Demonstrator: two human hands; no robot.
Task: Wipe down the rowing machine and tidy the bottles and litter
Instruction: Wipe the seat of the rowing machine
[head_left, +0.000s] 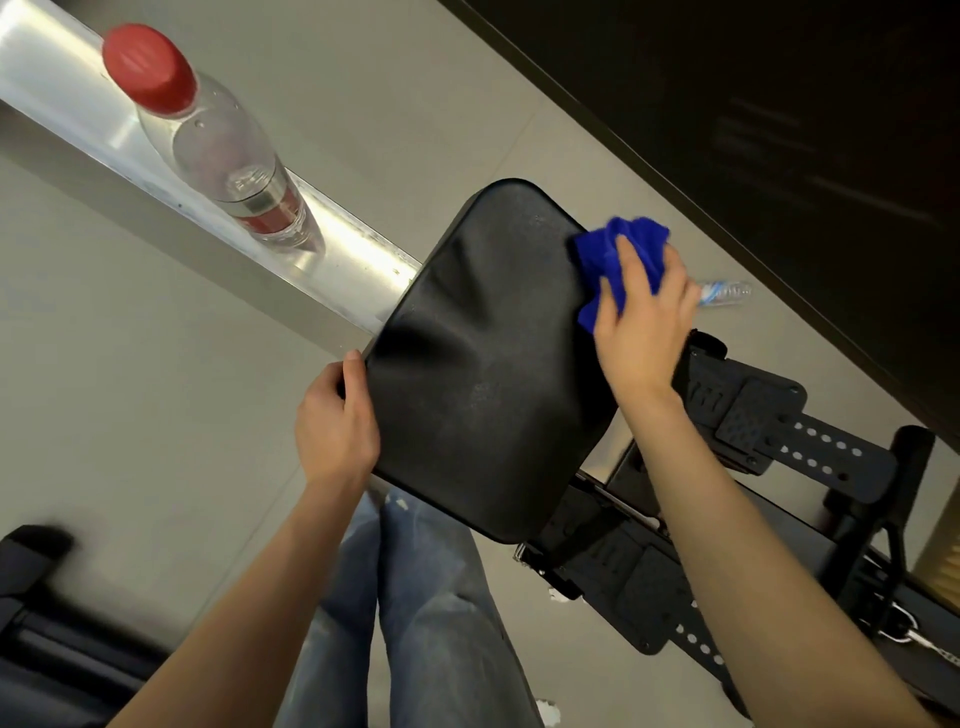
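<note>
The person is bent over the rowing machine's black padded seat (488, 364), which sits at the near end of the aluminium rail (353, 254). The left hand (335, 421) grips the seat's near-left edge, thumb up along the rim and fingers curled under it out of sight. The right hand (644, 322) has a bunched blue cloth (618, 249) in its grasp, fingers spread over it and pressing it against the seat's far-right edge.

A clear plastic bottle with a red cap (218, 150) stands upright on the rail, well apart from the seat and from both hands. A second, smaller clear bottle (727, 293) lies on its side on the grey floor (130, 338) just beyond the right hand, close to the dark wall.

To the right of the seat are the black footrests (753, 415) with their perforated straps. The person's blue jeans (431, 597) show below the seat, and a few small white scraps (549, 711) lie on the floor beside them.
</note>
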